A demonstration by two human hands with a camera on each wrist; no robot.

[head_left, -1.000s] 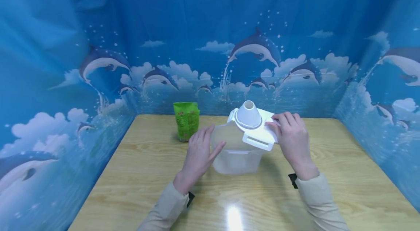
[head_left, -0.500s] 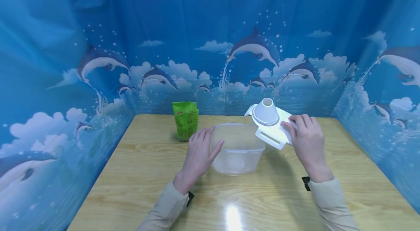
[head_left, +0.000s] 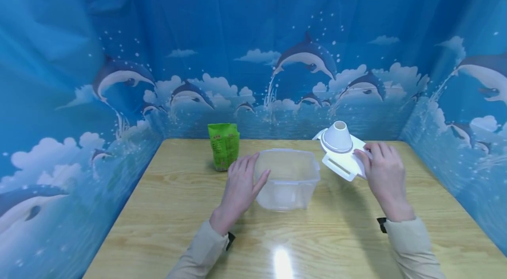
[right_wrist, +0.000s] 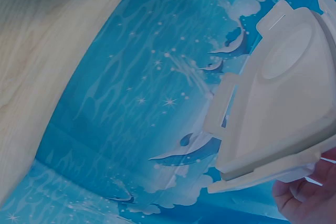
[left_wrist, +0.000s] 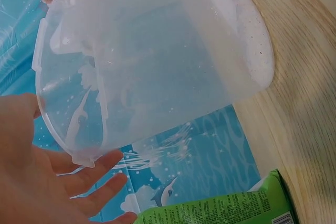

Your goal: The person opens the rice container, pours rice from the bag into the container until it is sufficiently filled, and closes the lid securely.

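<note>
A translucent plastic container (head_left: 288, 191) stands uncovered on the table. My left hand (head_left: 239, 186) rests at its left rim with fingers extended and thumb spread; the left wrist view shows the fingers (left_wrist: 100, 179) right at the rim's corner. To the right, my right hand (head_left: 383, 178) pinches a white lid (head_left: 344, 156) by its edge, thumb on top, holding it up beside the container. A cone-shaped spout (head_left: 338, 137) rises from the lid's top. The right wrist view shows the lid's underside (right_wrist: 283, 98), with side clips folded outward.
A green printed bag (head_left: 224, 147) stands upright behind my left hand, close to the container. The wooden table (head_left: 166, 208) ends at a blue dolphin-print curtain (head_left: 253, 50) at the back and sides.
My right hand has carried the lid rightward from over the container's right part to beside it, uncovering the top. My left hand, the container and the bag have stayed in place.
</note>
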